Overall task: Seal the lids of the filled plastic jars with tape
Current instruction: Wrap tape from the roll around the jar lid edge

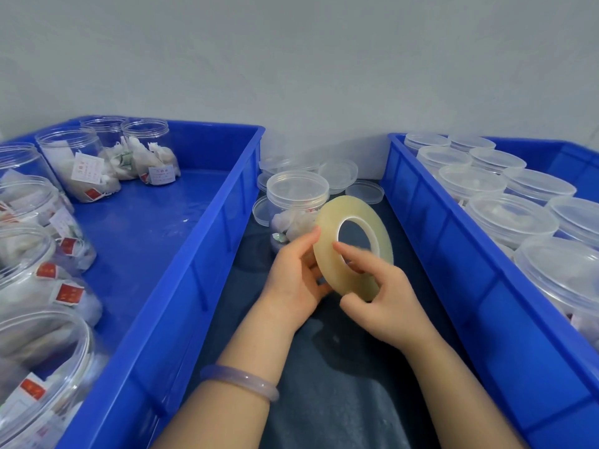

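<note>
Nearest to you, your left hand (293,280) and right hand (385,299) both grip the tape roll (353,207) above the middle of the dark cloth (340,384), between two blue bins (194,254). The roll stands on its edge, with its flat face toward you and its longer line leaning a little right. Behind it, near the far edge of the cloth, a filled jar (296,196) stands upright with its lid on.

Blue bins (207,228) – yellowish tape roll (327,251) (red-tagged sachets (69,292))
</note>
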Demonstrator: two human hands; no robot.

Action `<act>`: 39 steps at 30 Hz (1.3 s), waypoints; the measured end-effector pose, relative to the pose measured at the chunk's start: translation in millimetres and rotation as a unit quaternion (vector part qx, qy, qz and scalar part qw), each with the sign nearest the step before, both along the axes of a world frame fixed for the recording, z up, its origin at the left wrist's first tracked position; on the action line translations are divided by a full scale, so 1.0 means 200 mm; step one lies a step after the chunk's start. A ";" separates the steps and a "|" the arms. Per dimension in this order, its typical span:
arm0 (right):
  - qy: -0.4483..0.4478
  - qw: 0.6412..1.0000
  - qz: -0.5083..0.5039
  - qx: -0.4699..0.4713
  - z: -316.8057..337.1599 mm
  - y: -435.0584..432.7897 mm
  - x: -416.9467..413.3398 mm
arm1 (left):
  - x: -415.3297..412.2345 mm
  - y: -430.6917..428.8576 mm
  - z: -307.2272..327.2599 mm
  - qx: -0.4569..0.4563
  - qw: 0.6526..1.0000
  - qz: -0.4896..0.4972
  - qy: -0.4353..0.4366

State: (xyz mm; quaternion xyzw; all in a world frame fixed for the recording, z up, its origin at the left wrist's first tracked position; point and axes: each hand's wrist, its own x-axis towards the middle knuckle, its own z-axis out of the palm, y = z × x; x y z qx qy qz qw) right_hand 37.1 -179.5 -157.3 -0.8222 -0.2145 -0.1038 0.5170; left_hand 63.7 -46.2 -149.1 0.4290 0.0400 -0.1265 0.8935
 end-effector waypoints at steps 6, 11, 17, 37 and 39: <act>0.129 0.942 -0.091 0.297 0.10 0.01 0.03 | -0.08 -0.09 -0.07 0.151 0.949 0.010 -0.275; 0.199 0.891 -0.074 0.402 0.11 -0.04 0.04 | -0.09 -0.15 -0.10 0.274 0.890 0.044 -0.361; 0.154 0.913 -0.021 0.377 0.10 -0.02 0.04 | -0.09 -0.12 -0.10 0.212 0.922 0.046 -0.321; 0.128 0.939 0.022 0.319 0.08 -0.01 0.03 | -0.11 -0.09 -0.06 0.150 0.943 0.045 -0.294; 0.136 0.932 0.019 0.335 0.08 -0.01 0.03 | -0.11 -0.09 -0.06 0.145 0.944 0.049 -0.291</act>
